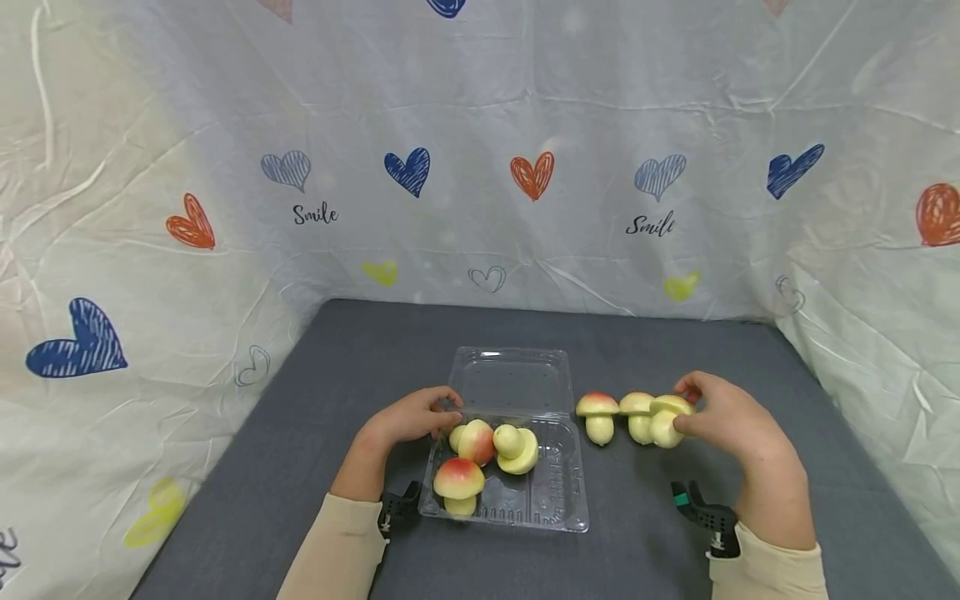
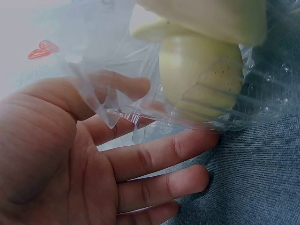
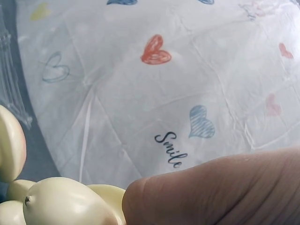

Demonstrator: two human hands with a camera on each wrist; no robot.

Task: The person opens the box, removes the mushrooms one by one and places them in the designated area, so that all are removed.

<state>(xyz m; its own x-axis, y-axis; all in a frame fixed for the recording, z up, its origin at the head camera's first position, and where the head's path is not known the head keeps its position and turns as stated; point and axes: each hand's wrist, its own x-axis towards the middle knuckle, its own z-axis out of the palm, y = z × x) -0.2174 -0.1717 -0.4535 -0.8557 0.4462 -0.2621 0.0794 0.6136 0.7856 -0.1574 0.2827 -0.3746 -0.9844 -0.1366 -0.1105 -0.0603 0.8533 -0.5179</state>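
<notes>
A clear plastic clamshell box (image 1: 555, 500) lies with its lid folded back. My left hand (image 1: 416, 414) holds its left back corner; the thumb and fingers (image 2: 183, 183) are around the plastic edge in the left wrist view. Inside are three toy mushrooms: a red-capped one (image 1: 459, 479) in front, another tipped over (image 1: 480, 442) by the left hand, and a pale one (image 1: 517, 454) stem up. To the right, my right hand (image 1: 731, 421) pinches a pale toy mushroom (image 1: 666, 427) between thumb and fingers, its stem toward me.
Left of the pinched mushroom are two more toy mushrooms, one red-topped (image 1: 598, 417) by the box, the other (image 1: 636, 408) overlapped by the pinched one. The open lid (image 1: 512, 379) extends toward the back. A dark cloth (image 1: 630, 542) covers the table, and a heart-printed curtain (image 1: 480, 225) surrounds it.
</notes>
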